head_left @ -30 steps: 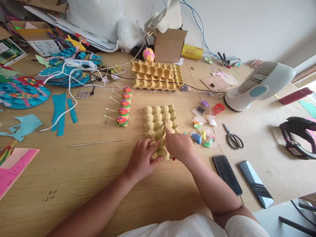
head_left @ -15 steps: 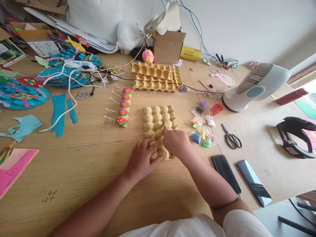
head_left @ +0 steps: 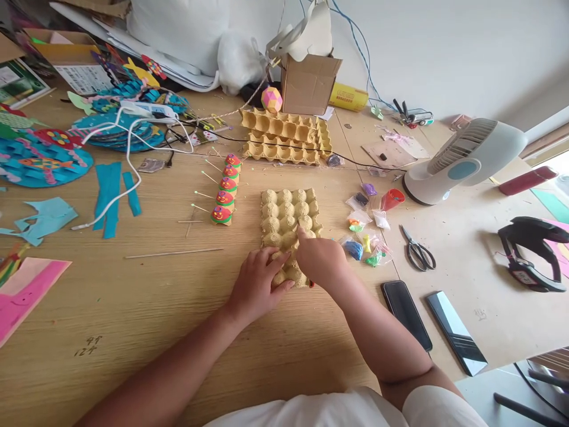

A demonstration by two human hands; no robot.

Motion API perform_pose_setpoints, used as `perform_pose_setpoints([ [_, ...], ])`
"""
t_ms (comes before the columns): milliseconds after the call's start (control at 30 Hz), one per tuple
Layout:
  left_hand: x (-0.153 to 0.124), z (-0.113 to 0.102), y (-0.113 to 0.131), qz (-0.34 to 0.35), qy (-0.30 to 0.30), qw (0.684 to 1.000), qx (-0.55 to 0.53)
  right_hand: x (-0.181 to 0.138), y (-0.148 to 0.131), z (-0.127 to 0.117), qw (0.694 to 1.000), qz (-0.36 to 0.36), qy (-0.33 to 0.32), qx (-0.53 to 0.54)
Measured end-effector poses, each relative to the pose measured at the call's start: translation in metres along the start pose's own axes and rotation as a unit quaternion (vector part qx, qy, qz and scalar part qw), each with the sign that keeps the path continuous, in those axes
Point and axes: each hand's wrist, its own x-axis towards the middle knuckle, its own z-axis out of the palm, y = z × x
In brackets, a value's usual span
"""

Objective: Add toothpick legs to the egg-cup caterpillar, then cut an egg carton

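A tan pulp egg tray (head_left: 287, 207) lies bumps up on the table in front of me. My left hand (head_left: 254, 279) grips its near left part, with thumb and index finger spread over the bumps. Across the near right part reaches my right hand (head_left: 320, 258), its index finger stretched onto a bump and the other fingers curled. A small red bit (head_left: 312, 284) shows beneath this hand; what it belongs to is hidden. To the left stands a row of egg-cup caterpillars (head_left: 226, 191) with red faces, green bodies and pin-like sticks.
Small bags of coloured clay (head_left: 354, 249), a red cup (head_left: 392, 199), scissors (head_left: 418, 249) and a black phone (head_left: 406, 314) lie at right. A white fan (head_left: 462, 163) stands beyond. More egg trays (head_left: 280, 142) are at the back. A thin stick (head_left: 173, 253) lies at left.
The view has shifted slightly. My right index finger stays on the tray, and the right hand has turned or moved a little to the right. The left hand keeps its place.
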Motion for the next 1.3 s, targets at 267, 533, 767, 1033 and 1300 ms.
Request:
perform_pose_setpoints([
  [267, 0.0, -0.001, 0.001, 0.006, 0.005, 1.0, 0.001, 0.0, 0.004, 0.002, 1.0, -0.005, -0.001, -0.01],
  [533, 0.001, -0.002, 0.002, 0.005, -0.001, 1.0, 0.001, 0.005, -0.001, 0.001, 1.0, 0.004, -0.002, -0.009],
  [767, -0.001, 0.0, 0.001, 0.008, 0.006, 1.0, -0.006, -0.023, 0.016, 0.003, 1.0, -0.001, 0.018, -0.014],
  [1033, 0.0, -0.001, 0.002, 0.007, 0.008, 1.0, -0.007, 0.009, 0.009, -0.01, 0.998, 0.017, 0.052, 0.014],
  [1300, 0.0, 0.001, 0.0, 0.013, 0.016, 1.0, -0.011, 0.025, 0.003, -0.005, 0.999, 0.02, 0.031, 0.005],
])
